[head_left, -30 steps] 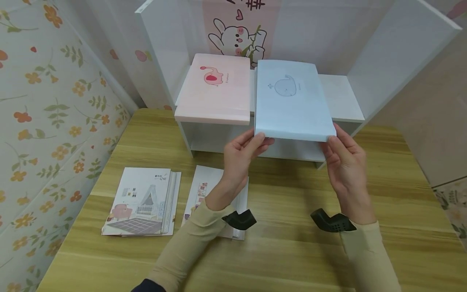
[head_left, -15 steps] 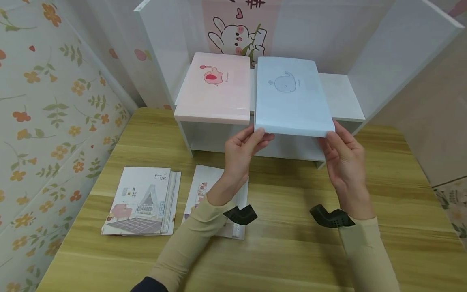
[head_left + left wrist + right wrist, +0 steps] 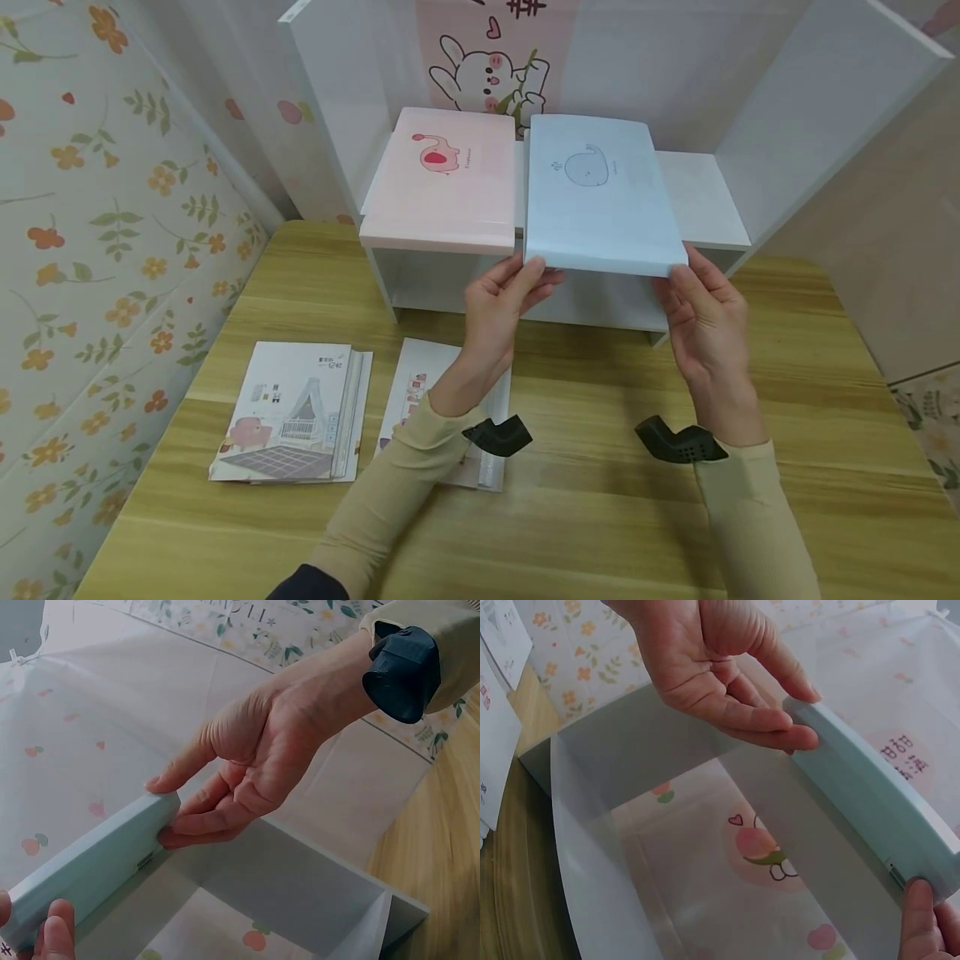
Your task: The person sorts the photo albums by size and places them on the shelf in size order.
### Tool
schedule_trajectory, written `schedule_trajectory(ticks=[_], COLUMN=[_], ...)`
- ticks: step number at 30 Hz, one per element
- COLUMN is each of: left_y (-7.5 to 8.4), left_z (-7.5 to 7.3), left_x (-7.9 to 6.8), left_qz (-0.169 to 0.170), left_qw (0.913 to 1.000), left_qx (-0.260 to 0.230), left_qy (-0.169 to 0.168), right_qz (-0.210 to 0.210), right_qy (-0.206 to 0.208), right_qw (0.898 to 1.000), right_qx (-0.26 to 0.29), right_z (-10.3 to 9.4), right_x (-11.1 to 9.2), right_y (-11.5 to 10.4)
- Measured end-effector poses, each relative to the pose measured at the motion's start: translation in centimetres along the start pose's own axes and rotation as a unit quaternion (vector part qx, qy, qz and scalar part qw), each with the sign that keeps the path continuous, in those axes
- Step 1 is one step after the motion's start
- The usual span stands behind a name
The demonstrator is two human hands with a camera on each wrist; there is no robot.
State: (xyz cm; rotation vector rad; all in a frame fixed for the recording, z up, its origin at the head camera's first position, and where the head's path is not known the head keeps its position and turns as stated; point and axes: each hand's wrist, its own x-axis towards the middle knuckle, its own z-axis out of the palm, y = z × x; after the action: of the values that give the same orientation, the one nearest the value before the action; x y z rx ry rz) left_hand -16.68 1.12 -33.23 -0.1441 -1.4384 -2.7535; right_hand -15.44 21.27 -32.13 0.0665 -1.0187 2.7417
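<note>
A light blue book (image 3: 600,200) with a whale drawing lies over the upper board of the white shelf (image 3: 701,196), its near edge jutting past the front. My left hand (image 3: 491,312) pinches the near left corner, thumb on top and fingers beneath. At the near right corner my right hand (image 3: 708,321) grips the same way. Both wrist views show the book's thick spine (image 3: 97,859) between the two hands. Left of it, a pink book (image 3: 442,187) with an elephant drawing rests on the same board.
A stack of white booklets (image 3: 288,417) lies on the wooden table (image 3: 585,517) at the left. Another booklet (image 3: 397,400) is partly under my left forearm. Tall white side panels (image 3: 832,117) flank the shelf. A floral cloth (image 3: 112,250) covers the left side.
The blue book has slid slightly backward, away from me, over the upper board, with both hands following it. The pink book and the booklets stay put.
</note>
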Motion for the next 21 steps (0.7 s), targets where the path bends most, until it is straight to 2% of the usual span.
schedule_trajectory(ticks=[14, 21], left_y=[-0.10, 0.21], left_z=[0.09, -0.07], left_x=[0.40, 0.29], left_qz=[0.003, -0.014], left_qw=[1.0000, 0.9998], left_qx=[-0.007, -0.008], left_qy=[-0.003, -0.009], right_qz=[-0.004, -0.002], right_qy=[0.002, -0.005], right_qw=[1.000, 1.000], right_qx=[0.005, -0.007], right_z=[-0.12, -0.11], right_x=[0.26, 0.19], right_y=[0.07, -0.01])
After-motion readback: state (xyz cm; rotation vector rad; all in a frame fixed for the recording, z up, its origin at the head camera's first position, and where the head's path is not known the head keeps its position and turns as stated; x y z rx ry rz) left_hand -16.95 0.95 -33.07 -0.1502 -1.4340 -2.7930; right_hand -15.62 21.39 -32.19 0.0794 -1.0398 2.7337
